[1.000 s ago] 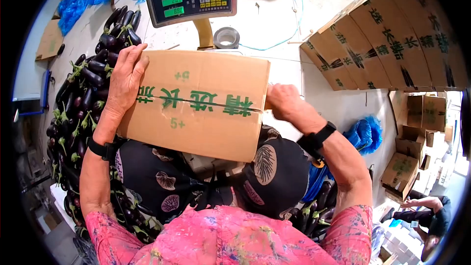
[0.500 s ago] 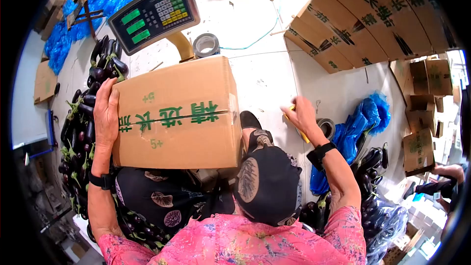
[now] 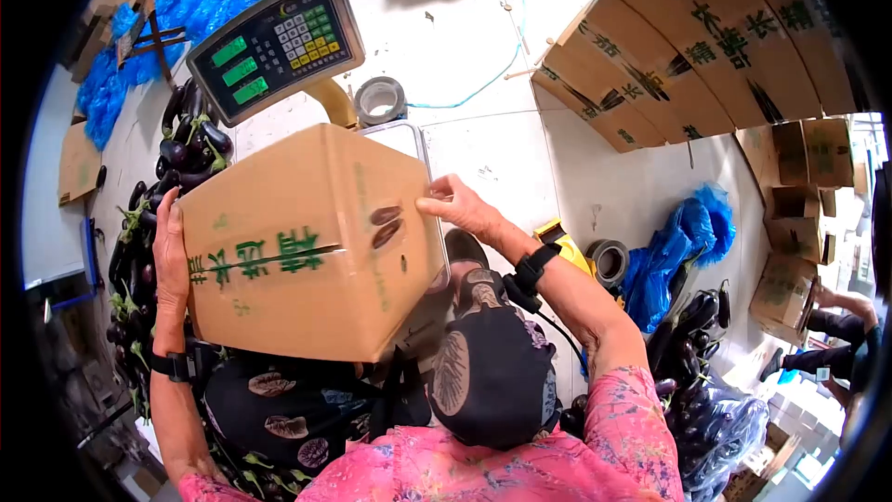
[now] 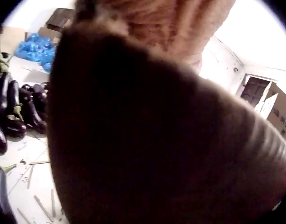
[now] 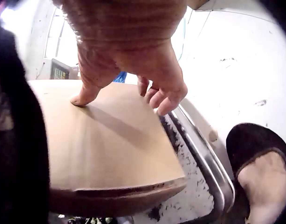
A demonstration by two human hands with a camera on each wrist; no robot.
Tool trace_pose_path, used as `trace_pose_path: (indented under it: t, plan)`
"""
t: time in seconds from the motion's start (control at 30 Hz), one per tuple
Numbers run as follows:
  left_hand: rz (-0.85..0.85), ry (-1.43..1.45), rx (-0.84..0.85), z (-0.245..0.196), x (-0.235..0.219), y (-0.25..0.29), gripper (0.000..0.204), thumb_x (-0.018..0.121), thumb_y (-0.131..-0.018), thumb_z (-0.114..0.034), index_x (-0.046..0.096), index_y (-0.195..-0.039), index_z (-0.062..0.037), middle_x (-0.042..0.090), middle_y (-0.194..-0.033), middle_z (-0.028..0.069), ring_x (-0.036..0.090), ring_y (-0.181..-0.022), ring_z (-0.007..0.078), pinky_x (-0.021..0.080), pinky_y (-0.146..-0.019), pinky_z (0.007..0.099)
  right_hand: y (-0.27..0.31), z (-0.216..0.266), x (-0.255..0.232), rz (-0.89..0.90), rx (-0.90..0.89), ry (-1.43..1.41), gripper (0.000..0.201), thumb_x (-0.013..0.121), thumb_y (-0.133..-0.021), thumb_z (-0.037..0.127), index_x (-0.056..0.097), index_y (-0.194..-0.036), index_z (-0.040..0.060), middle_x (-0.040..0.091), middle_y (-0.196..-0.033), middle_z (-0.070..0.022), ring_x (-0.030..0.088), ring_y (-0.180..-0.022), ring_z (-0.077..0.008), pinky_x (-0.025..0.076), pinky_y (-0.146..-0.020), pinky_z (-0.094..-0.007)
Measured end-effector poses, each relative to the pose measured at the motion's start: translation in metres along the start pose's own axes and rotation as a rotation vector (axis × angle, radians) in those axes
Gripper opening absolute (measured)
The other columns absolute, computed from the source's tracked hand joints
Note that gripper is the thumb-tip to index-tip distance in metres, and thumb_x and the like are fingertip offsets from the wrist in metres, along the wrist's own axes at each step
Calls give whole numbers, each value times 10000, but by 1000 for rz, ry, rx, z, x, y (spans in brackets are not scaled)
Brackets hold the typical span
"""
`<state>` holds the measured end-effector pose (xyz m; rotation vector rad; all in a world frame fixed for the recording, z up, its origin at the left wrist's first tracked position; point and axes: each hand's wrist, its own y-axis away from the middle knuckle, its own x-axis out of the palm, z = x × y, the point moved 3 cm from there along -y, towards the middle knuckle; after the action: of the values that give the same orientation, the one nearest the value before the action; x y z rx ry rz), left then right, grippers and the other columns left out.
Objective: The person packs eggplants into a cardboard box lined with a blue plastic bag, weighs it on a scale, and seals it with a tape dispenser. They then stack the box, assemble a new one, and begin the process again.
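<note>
A taped cardboard box [image 3: 269, 195] with green lettering stands tilted in front of the person, over the metal-rimmed scale platform [image 5: 213, 172]. The left hand [image 3: 170, 256] lies along the box's left side, its fingers extended upward. At the right end panel, the right hand [image 3: 465, 211] grips near the edge. The right wrist view shows the thumb of this right hand [image 5: 129, 60] on the cardboard and the other fingers curled at the edge. A yellow tape dispenser [image 3: 565, 244] lies on the floor beside the right forearm. In the left wrist view, a dark forearm hides most of the scene.
A scale display [image 3: 274, 45] rises behind the box, with a tape roll [image 3: 379, 99] beside it. Eggplants [image 3: 135, 260] are heaped left; more [image 3: 692, 335] lie right. Another tape roll [image 3: 609, 262] and blue plastic [image 3: 683, 237] lie right. Stacked cartons [image 3: 688, 56] stand at the back right.
The right hand left the box's end, put the yellow tape dispenser on the floor and came back to the box. The box has turned, so its right end panel now shows.
</note>
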<state>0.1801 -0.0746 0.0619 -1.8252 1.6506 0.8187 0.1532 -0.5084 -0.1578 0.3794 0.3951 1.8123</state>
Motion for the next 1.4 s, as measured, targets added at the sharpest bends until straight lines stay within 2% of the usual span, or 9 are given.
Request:
trace_pose_path:
  t: [0.3, 0.47, 0.6, 0.8, 1.0, 1.13, 1.23, 1.3, 1.4]
  plan:
    - [126, 372, -64, 9, -20, 24, 530, 350, -1063, -469, 518, -1310, -31, 580, -1196, 42, 514, -1141, 135, 402, -1015, 294, 26, 112, -11, 307, 19, -473, 573, 725, -907, 311, 539, -1340, -14, 659, -1237, -103, 647, -1106, -166, 518, -945, -318]
    - [360, 50, 42, 22, -22, 25, 513, 461, -1018, -482, 577, -1282, -59, 631, -1180, 25, 577, -1049, 124, 499, -872, 342, 102, 255, -7, 297, -262, -231, 498, 730, -886, 141, 561, -1331, -8, 666, -1220, -105, 645, -1097, -188, 510, -974, -338]
    - [366, 318, -289, 3, -34, 44, 621, 477, -994, -504, 460, -1451, -84, 534, -1412, 80, 580, -1193, 295, 480, -967, 393, 187, 328, 77, 326, -343, 191, 424, 723, -862, 102, 608, -1264, 33, 704, -1135, -114, 683, -1000, -185, 544, -880, -317]
    - [405, 581, -74, -70, -60, 73, 800, 474, -972, -610, 323, -1524, -51, 466, -1449, 186, 551, -1226, 314, 546, -883, 400, 251, 273, 197, 453, -850, 1278, 343, 657, -725, 39, 550, -1049, 74, 574, -896, -132, 626, -871, -346, 553, -690, -452]
    - [449, 298, -165, -74, -20, 81, 1023, 679, -877, -507, 101, -1562, -14, 453, -1460, 263, 508, -1288, 384, 532, -933, 468, 227, 188, 212, 426, -843, 1239, 219, 707, -796, 119, 573, -964, 80, 566, -915, -122, 592, -883, -339, 517, -739, -453]
    - [111, 82, 25, -30, 31, 64, 859, 706, -833, -449, 323, -1435, 29, 609, -1186, 342, 623, -1098, 462, 504, -950, 471, 185, 234, 179, -6, -1083, 1092, 486, 788, -808, 245, 558, -1179, 32, 539, -1248, -226, 518, -1152, -439, 457, -975, -495]
    - [174, 54, 35, -5, 48, 49, 645, 664, -853, -344, 472, -1353, 15, 631, -1171, 300, 603, -1125, 451, 473, -987, 459, 113, 226, 128, -527, -882, 1323, 750, 753, -846, 355, 433, -1390, -50, 513, -1319, -309, 532, -1138, -451, 454, -980, -478]
    - [226, 244, 52, 0, 41, 53, 509, 613, -916, -267, 499, -1329, 9, 632, -1192, 193, 610, -1120, 318, 481, -967, 411, 50, 186, 89, -201, -320, 839, 712, 731, -873, 356, 450, -1379, -59, 565, -1274, -267, 583, -1096, -385, 488, -931, -442]
    - [396, 743, -91, -4, 17, 72, 404, 568, -981, -203, 512, -1334, -15, 636, -1159, 73, 610, -1060, 166, 512, -904, 333, 71, 182, 88, 5, -270, 557, 543, 636, -953, 385, 550, -1292, -29, 672, -1087, -171, 655, -959, -272, 523, -859, -396]
